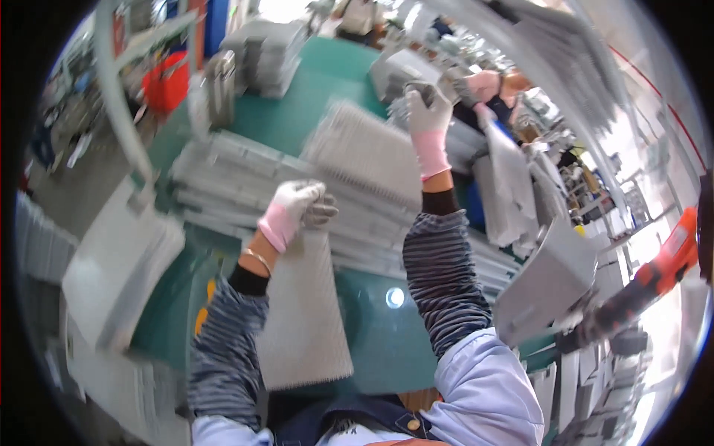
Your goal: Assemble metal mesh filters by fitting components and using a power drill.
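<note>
My left hand (299,207), in a white glove with a pink cuff and grey fingertips, is at the far end of a long light-grey ribbed panel (303,316) lying on the green table (379,297). Its fingers are curled, and whatever they hold, if anything, is hidden. Stretched out to the far right, my right hand (431,123), gloved the same way, has its fingers bent beside a pile of grey parts (405,70). Motion blur hides what is in them. Between the hands lies a broad grey finned panel (364,152).
Long grey bars (238,175) lie in layers across the table. Grey panels are stacked at left (119,260) and far left (268,56). An orange-and-black power tool (639,286) hangs at right, near a grey sheet part (547,286). A co-worker's hand (483,85) is beyond my right hand.
</note>
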A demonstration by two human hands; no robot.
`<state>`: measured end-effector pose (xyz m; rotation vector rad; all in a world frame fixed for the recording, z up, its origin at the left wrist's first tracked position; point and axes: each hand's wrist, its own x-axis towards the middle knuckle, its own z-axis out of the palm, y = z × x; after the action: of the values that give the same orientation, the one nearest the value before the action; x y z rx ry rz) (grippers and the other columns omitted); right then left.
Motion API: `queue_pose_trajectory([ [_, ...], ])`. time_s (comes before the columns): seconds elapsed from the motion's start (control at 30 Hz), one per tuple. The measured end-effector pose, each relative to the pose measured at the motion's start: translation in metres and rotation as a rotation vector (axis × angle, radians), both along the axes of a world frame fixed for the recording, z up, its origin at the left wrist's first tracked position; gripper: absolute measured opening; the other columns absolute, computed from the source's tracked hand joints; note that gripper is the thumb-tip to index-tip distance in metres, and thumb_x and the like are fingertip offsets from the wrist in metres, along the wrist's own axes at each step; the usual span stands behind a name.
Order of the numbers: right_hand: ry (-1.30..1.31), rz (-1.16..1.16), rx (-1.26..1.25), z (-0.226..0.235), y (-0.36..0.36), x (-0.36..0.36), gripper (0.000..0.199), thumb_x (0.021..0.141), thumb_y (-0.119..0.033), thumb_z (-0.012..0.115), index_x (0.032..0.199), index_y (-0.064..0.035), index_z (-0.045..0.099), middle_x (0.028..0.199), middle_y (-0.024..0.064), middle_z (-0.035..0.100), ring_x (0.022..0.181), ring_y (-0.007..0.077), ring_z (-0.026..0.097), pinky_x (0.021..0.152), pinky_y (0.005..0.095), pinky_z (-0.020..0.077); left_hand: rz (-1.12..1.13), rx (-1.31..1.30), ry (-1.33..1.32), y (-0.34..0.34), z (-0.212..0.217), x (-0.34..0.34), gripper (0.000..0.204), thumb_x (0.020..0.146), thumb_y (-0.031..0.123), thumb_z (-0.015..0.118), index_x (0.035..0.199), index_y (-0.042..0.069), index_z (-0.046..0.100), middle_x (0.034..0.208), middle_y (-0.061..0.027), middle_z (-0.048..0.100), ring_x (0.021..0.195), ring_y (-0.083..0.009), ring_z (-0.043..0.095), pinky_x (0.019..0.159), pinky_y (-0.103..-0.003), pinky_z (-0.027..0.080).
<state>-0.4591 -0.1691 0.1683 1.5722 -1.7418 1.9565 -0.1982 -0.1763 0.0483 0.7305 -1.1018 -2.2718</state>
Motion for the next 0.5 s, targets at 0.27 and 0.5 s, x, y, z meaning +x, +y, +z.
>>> queue_pose_trajectory([
  [0.27,0.593,0.443,0.511,-0.117,0.178,0.134,0.01,0.082,-0.008,0.064,0.09,-0.0024,0.066,0.091,0.0143,0.065,0.088,0.0324,0.064,0.079,0.0388,0.0513,0.246,-1.156,-0.874,0.103,-0.102,0.192,0.038,0.086,0.022,0.068,0.114,-0.003,0.063,0.104,-0.0186,0.069,0.094,-0.0294,0.068,0.084,-0.035,0.053],
  [0.5,0.827,0.215,0.915,-0.225,0.308,0.195,0.063,0.079,-0.037,0.068,0.127,-0.0006,0.052,0.129,0.0258,0.048,0.122,0.0406,0.046,0.099,0.0495,0.0407,0.029,-1.515,-1.298,0.242,-0.144,0.201,0.06,0.086,0.043,0.062,0.133,0.008,0.05,0.142,-0.0183,0.046,0.135,-0.0338,0.039,0.113,-0.05,0.025],
])
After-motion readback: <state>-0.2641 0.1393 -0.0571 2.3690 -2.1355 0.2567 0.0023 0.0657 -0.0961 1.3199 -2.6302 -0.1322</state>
